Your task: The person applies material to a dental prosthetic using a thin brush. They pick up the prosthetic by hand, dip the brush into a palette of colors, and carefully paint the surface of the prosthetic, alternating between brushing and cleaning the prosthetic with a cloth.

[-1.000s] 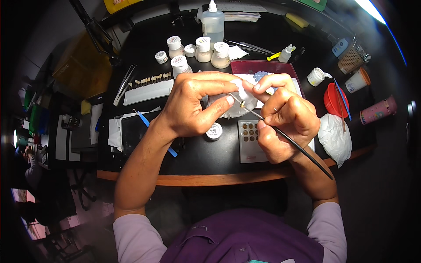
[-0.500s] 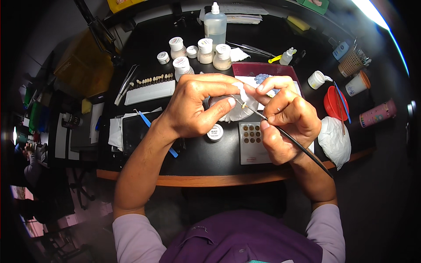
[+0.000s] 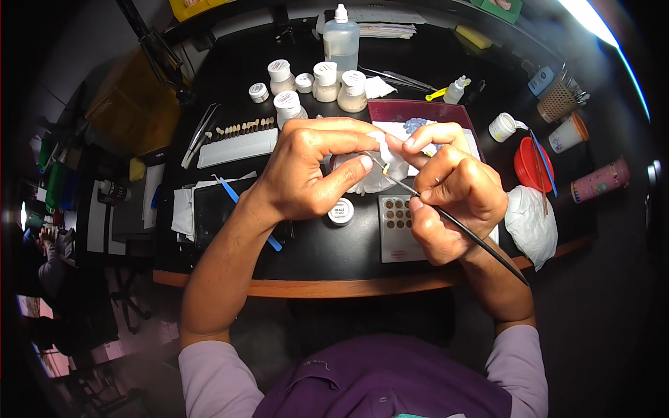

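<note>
My left hand (image 3: 313, 167) pinches a thin metal holder between thumb and index finger; most of it is hidden by the fingers. At its tip sits a small yellowish-white tooth crown (image 3: 385, 168). My right hand (image 3: 460, 191) is closed round a fine black-handled brush (image 3: 474, 238), its bristle end touching or very close to the crown. White tissue (image 3: 376, 184) shows below and between the hands. Under my left hand stands a small white-lidded jar (image 3: 341, 212). A pale palette (image 3: 398, 240) with round brown wells lies beside my right hand, partly covered by it.
Several powder jars (image 3: 325, 82) and a clear bottle (image 3: 341, 43) stand behind. A tooth shade guide (image 3: 238, 148) lies left, near tweezers (image 3: 201, 136). To the right are a red bowl (image 3: 529, 166), a crumpled white tissue (image 3: 532, 224) and a pink cylinder (image 3: 599, 180). Wooden edging (image 3: 313, 288) borders the table.
My right hand has shifted slightly left, and its grip on the brush has turned a little. The crown has tilted slightly. My left hand stays nearly still.
</note>
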`<state>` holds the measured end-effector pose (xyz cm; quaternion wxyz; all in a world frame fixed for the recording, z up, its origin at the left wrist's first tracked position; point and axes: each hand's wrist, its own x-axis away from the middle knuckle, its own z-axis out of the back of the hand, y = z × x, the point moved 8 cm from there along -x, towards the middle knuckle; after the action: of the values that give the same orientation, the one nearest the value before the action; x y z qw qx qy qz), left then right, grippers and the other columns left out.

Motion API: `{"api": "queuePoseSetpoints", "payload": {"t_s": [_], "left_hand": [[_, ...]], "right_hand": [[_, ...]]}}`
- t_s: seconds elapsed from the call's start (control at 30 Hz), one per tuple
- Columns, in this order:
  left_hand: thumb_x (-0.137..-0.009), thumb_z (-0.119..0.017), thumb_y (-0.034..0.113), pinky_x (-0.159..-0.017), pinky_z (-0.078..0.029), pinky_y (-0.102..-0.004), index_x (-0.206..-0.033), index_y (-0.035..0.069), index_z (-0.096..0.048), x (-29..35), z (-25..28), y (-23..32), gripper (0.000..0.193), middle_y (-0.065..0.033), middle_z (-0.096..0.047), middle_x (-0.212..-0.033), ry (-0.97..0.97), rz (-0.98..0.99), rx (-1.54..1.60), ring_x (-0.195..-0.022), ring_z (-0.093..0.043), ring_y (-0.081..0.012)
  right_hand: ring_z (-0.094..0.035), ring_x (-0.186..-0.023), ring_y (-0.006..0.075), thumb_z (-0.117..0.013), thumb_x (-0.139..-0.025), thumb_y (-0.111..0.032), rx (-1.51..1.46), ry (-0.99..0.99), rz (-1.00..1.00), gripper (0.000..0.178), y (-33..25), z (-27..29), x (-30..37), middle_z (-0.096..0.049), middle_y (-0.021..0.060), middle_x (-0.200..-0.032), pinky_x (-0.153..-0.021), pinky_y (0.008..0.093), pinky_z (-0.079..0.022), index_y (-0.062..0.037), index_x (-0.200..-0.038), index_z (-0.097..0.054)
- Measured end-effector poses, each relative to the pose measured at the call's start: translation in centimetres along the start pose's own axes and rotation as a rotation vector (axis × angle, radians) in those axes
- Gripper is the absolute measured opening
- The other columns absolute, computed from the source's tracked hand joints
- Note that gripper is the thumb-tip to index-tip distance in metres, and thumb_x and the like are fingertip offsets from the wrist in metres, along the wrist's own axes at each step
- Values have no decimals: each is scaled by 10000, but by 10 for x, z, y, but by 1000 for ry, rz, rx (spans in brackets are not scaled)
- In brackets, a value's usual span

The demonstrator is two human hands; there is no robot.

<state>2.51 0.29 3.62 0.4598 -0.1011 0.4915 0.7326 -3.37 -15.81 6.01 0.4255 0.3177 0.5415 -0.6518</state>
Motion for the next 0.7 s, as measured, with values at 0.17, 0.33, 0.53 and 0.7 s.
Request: {"api": "queuePoseSetpoints", "payload": {"t_s": [0.17, 0.33, 0.53, 0.7], "left_hand": [[-823, -728, 6, -812, -604, -343, -1026, -67, -774, 1, 1, -2, 221, -210, -788, -1056, 68, -54, 6, -936, -782, -292], [-836, -704, -17, -908, -604, -376, -1086, -84, -762, 0, -1, -1, 265, -244, -771, -1122, -3, -33, 5, -1041, -768, -332], [-835, -693, -25, -906, -604, -373, -1093, -77, -762, 0, 0, -2, 272, -243, -770, -1119, 0, -24, -8, -1037, -770, -325], [-837, -683, -25, -901, -603, -367, -1094, -70, -763, 0, 1, -1, 273, -243, -770, -1116, 24, -6, 6, -1031, -771, -323]], "right_hand": [[-673, -846, 311, -633, -606, 65, -16, 18, -9, 200, 1, 0, 0, -592, 49, -673, -856, 448, -537, -57, -708, -512], [-675, -853, 314, -636, -605, 69, -3, 20, -8, 205, 1, 1, 0, -593, 49, -672, -850, 448, -537, -56, -706, -509], [-679, -882, 327, -686, -609, 85, 2, -21, -14, 211, -3, -2, -3, -631, 53, -692, -845, 436, -541, -48, -719, -565], [-688, -955, 334, -778, -612, 71, 20, -72, 28, 202, -7, -8, -6, -706, 72, -745, -822, 426, -558, -26, -765, -688]]}}
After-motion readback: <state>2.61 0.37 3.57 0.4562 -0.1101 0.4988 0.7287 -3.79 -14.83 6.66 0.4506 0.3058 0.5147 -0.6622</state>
